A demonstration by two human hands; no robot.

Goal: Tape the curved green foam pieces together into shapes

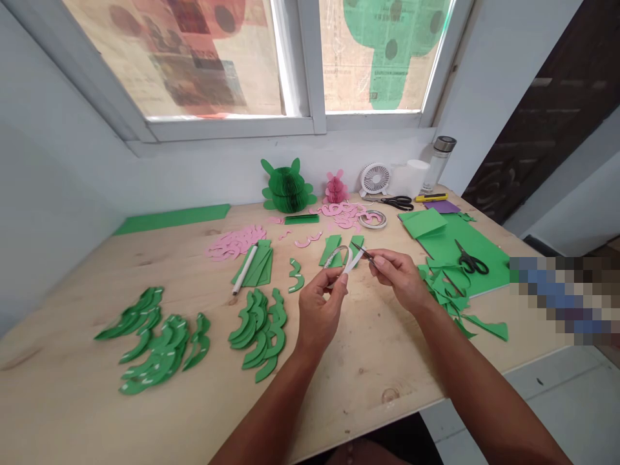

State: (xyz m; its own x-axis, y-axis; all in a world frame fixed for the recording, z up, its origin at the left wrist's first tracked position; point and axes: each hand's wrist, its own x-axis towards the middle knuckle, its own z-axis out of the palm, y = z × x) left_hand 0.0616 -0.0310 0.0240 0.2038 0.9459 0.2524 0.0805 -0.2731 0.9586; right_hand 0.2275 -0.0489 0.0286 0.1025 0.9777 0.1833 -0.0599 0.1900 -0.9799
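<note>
Near the middle of the table my left hand (pixel 323 309) pinches a roll of white tape (pixel 345 253), with a strip of it sticking out to the upper right. My right hand (pixel 398 276) is closed on a small dark pointed tool (pixel 362 250), which looks like tweezers or scissors; its tip is at the strip. Behind the hands lie green paper rectangles (pixel 330 249). Left of my left hand are a small wavy green piece (pixel 295 276) and a pile of wavy green pieces (pixel 261 329).
Further left lie more green wavy pieces (pixel 165 352). A white pen (pixel 245 270) rests on green strips beside pink cutouts (pixel 237 242). Green (pixel 287 188) and pink (pixel 336 187) paper figures and a fan (pixel 375 179) stand behind. Black scissors (pixel 471 258) lie on green sheets (pixel 484 274) at right.
</note>
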